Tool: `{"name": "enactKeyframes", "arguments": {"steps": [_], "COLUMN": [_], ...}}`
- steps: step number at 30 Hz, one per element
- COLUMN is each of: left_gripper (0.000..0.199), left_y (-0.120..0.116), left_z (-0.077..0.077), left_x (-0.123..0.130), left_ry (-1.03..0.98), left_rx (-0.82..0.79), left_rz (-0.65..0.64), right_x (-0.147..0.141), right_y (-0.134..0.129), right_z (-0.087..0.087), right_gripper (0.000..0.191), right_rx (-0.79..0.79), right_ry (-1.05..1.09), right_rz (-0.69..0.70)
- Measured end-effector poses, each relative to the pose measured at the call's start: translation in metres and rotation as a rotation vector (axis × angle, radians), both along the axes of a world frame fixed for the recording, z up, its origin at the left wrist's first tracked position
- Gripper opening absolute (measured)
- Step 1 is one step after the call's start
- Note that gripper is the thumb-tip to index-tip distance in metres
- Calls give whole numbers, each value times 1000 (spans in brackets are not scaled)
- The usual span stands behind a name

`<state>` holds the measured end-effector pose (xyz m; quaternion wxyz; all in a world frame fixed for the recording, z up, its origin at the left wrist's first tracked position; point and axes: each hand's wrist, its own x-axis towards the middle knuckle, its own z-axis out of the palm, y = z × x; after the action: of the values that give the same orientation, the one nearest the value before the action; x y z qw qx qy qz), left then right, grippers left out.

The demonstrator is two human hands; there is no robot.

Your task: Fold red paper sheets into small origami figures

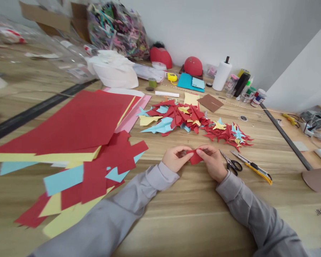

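Between my two hands is a small piece of red paper point(195, 158), held just above the wooden table. My left hand point(176, 157) pinches its left edge between thumb and forefinger. On the opposite side, the thumb and fingers of my right hand point(212, 161) grip its upper right part. A pair of black-handled scissors point(234, 165) lies right beside my right hand, with a yellow utility knife point(254, 166) next to it. Beyond my hands spreads a heap of folded red, blue and yellow paper pieces point(173, 116), and a smaller heap of star-like pieces point(232, 134) adjoins it on the right.
Large red sheets point(77, 121) and cut paper strips point(96, 178) cover the table's left side. At the back stand a white bottle point(222, 75), a red dome point(193, 66), a white bag point(113, 69) and several small jars. A tape roll point(243, 118) lies at right.
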<state>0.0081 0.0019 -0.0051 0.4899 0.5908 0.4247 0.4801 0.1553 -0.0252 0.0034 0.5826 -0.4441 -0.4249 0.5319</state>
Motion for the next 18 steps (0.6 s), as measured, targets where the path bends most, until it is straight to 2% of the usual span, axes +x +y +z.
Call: {"name": "enactKeyframes", "arguments": {"steps": [3,9,18], "left_gripper": [24,19,16], "left_y": [0,-2,-2], "left_z": [2,8,8], "left_x": [2,3,2], "left_ry": [-43,-47,-49], "left_rx": [-32,42,58], "left_rz": [12,61,47], "right_x": [1,1,2], "right_y": [1,1,1], "right_z": [-2,-3,-2], "right_gripper": [16,17,14], "right_rx": [-12,-34,-31], "right_ry": [42,93,113], "right_rz": [-14,-28,-31]}}
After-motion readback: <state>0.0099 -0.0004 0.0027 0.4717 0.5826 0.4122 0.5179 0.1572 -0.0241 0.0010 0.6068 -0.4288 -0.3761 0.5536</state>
